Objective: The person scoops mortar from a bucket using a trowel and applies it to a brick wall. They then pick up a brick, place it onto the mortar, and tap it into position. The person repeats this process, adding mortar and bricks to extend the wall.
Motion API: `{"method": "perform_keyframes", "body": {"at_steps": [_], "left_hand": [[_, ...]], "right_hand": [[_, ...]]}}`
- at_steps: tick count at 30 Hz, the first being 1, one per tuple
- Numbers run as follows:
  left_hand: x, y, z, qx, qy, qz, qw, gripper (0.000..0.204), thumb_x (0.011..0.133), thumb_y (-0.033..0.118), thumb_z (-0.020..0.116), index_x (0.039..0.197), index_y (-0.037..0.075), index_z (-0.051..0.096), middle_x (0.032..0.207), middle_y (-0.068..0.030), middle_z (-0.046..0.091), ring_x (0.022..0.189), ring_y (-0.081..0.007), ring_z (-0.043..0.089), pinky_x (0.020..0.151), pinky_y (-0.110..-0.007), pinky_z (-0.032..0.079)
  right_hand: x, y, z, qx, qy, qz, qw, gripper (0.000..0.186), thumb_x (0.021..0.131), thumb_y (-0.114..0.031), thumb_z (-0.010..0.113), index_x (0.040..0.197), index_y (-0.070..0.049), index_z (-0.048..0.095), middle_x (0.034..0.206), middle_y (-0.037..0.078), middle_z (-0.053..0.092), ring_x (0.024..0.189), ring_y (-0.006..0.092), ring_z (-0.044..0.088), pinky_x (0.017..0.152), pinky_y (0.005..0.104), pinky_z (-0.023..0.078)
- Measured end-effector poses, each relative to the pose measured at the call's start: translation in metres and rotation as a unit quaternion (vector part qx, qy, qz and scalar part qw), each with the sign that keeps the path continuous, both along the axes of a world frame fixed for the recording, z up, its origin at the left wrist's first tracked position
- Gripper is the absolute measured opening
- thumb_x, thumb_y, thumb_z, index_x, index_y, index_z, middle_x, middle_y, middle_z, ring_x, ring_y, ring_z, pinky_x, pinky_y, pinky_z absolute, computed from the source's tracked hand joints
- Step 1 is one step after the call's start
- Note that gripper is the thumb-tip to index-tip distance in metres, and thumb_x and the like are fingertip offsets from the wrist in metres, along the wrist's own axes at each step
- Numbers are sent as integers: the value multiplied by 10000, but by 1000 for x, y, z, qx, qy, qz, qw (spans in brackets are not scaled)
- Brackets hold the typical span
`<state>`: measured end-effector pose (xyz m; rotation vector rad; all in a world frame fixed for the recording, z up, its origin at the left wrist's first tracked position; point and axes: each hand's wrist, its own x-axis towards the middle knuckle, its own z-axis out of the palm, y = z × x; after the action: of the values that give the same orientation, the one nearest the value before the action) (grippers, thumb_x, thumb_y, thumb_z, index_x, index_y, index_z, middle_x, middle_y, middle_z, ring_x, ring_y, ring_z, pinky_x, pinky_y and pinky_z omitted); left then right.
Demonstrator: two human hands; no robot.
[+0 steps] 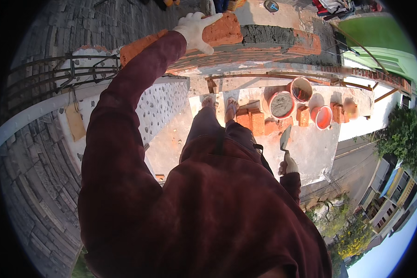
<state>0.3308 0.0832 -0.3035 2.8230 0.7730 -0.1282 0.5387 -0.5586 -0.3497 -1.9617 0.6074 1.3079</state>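
From here I see the brick wall [264,52], with a mortar bucket [282,117] on the floor [171,150], probably for easy reach. Left hand [195,30] spread open against a wall-top brick [224,30], likely steadying it; right hand [288,166] grips the trowel [285,138].

Head camera, left of a side-by-side pair, sits on your head and faces steeply down: your torso [217,199] fills the near lower frame, your feet [231,105] farther below, brick wall [267,35] across the top; edges bow toward the black rim.
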Motion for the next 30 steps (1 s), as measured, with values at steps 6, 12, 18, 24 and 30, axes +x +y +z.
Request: {"method": "perform_keyframes", "body": {"at_steps": [6, 12, 18, 24, 30], "left_hand": [[16, -19, 59, -64, 31, 6, 997, 1130, 681, 493, 886, 1608, 168, 327, 1295, -250, 544, 1201, -414, 530, 1016, -488, 452], [13, -12, 37, -76, 39, 24, 996, 1345, 532, 531, 941, 1643, 225, 246, 1393, -266, 462, 1253, -477, 461, 1082, -536, 395], [22, -19, 44, -55, 96, 6, 994, 1261, 612, 532, 911, 1641, 208, 259, 1508, -269, 406, 1338, -486, 419, 1135, -521, 364], [3, 2, -16, 31, 2, -25, 999, 1216, 623, 597, 909, 1624, 447, 236, 1483, -184, 459, 1335, -416, 445, 1099, -536, 414], [11, -1, -9, 29, 41, -31, 998, 1217, 618, 585, 914, 1621, 457, 237, 1513, -190, 433, 1324, -435, 447, 1113, -536, 399]], "right_hand": [[-10, 10, 13, -8, -19, 19, 1000, 463, 987, -587, 608, 973, -132, 524, 669, 15, 498, 450, 152, 509, 405, 360, 445], [-20, 2, 4, -12, -2, 21, 1000, 405, 1011, -467, 615, 1123, -81, 559, 692, 35, 519, 455, 169, 518, 402, 369, 446], [-25, -8, 6, -40, 25, 29, 998, 365, 998, -456, 626, 1095, -115, 543, 687, 25, 501, 455, 182, 492, 414, 393, 430], [-19, -1, 6, -30, 20, 59, 998, 343, 1000, -427, 620, 1112, -108, 563, 687, 23, 498, 453, 176, 490, 412, 393, 426], [-15, 42, 32, -4, -26, 121, 992, 380, 1017, -422, 583, 1156, -68, 574, 697, 21, 507, 445, 149, 497, 403, 348, 430]]}}
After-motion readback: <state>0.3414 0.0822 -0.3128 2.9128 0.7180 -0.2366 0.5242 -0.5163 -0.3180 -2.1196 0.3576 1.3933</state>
